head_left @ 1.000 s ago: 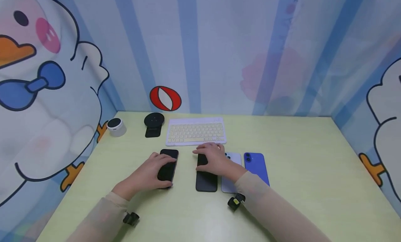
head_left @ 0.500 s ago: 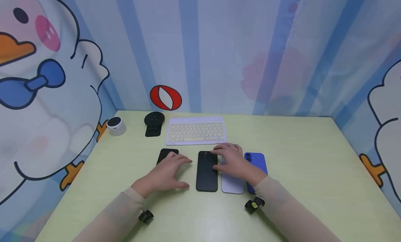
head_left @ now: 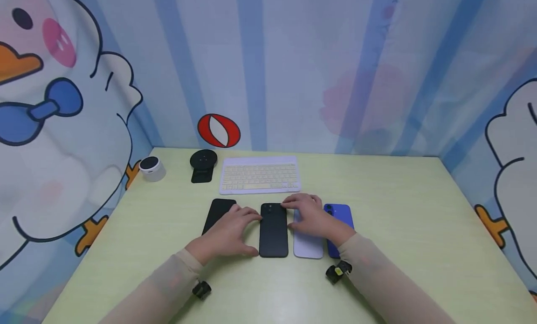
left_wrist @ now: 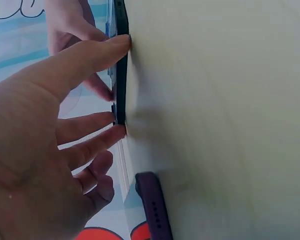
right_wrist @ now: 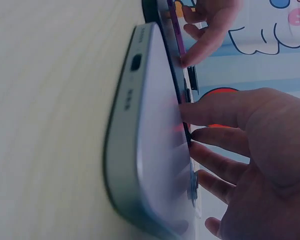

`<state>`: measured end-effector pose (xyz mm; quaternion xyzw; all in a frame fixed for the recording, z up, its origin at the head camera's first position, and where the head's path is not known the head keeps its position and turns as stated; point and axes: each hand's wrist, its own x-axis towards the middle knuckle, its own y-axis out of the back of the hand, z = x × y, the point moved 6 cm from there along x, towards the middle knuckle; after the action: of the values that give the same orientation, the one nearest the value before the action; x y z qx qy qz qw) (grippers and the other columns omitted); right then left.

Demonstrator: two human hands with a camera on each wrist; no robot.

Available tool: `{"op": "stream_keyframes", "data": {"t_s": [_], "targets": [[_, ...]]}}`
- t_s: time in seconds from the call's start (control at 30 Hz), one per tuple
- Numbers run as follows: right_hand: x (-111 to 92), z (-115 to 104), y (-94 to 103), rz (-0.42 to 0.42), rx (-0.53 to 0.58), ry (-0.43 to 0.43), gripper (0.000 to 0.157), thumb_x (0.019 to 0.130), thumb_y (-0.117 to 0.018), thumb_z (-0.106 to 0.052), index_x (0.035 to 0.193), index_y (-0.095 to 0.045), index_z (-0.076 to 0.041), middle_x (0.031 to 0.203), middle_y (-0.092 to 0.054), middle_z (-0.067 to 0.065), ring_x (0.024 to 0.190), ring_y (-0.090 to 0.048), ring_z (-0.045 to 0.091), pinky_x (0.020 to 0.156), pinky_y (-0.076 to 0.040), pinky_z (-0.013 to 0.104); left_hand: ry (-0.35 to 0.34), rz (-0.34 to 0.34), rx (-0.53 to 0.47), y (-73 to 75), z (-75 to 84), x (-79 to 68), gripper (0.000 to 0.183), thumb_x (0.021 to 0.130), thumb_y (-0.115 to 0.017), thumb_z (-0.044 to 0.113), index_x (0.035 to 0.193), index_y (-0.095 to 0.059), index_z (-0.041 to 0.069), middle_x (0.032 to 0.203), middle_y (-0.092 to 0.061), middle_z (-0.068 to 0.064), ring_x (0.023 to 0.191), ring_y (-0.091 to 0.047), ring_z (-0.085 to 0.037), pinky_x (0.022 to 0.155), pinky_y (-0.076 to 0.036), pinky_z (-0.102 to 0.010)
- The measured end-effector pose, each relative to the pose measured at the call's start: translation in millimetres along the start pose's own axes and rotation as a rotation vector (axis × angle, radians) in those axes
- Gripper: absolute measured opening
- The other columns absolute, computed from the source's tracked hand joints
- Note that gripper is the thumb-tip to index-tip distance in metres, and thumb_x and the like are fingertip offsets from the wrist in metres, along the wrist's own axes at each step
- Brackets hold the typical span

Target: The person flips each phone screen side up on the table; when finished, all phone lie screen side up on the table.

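A black phone [head_left: 273, 233] lies back up in the middle of the table between both hands. Along its left side, my left hand [head_left: 228, 233] is spread, thumb by the near corner and fingertips farther up; the left wrist view shows them right at the phone's edge [left_wrist: 121, 85]. From the right, my right hand [head_left: 314, 219] reaches over a lavender phone [head_left: 308, 248], fingertips at the black phone's upper right side. Another black phone [head_left: 219, 211] is partly hidden behind my left hand. Rightmost is a blue phone [head_left: 345, 214], partly covered by the right wrist.
A lavender keyboard [head_left: 260, 175] lies behind the phones. To its left stand a black round-topped charging stand [head_left: 203, 163] and a small white cylinder [head_left: 153, 169] with a dark top. A printed curtain [head_left: 289, 72] rises behind the table [head_left: 398, 212].
My left hand has left the leftmost phone and moved right to the middle black phone. My right hand has drawn back rightward from over that phone to its right side.
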<state>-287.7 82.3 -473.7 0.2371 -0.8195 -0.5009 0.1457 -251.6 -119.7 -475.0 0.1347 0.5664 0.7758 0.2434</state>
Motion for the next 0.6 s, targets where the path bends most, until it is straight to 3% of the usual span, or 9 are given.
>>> {"op": "stream_keyframes", "data": {"t_s": [0.3, 0.6], "targets": [[-1.6, -3.6, 2.1, -0.009, 0.003, -0.007, 0.065, 0.083, -0.085, -0.019, 0.143, -0.062, -0.008, 0.146, -0.059, 0.007, 0.144, -0.045, 0.032, 0.117, -0.021, 0.069, -0.017, -0.018, -0.012, -0.5, 5.9, -0.8, 0.100, 0.065, -0.090, 0.061, 0.146, -0.058, 0.012, 0.147, -0.055, -0.004, 0.116, -0.044, -0.021, 0.099, -0.046, -0.039], [0.0, -1.9, -2.2, 0.020, 0.052, -0.060, 0.068, 0.080, -0.089, -0.020, 0.141, -0.064, -0.008, 0.146, -0.059, 0.006, 0.144, -0.046, 0.030, 0.118, -0.019, 0.068, 0.011, -0.009, -0.004, -0.2, 7.5, -1.9, 0.102, 0.064, -0.091, 0.061, 0.147, -0.058, 0.011, 0.148, -0.055, -0.005, 0.117, -0.045, -0.022, 0.100, -0.046, -0.040]]}}
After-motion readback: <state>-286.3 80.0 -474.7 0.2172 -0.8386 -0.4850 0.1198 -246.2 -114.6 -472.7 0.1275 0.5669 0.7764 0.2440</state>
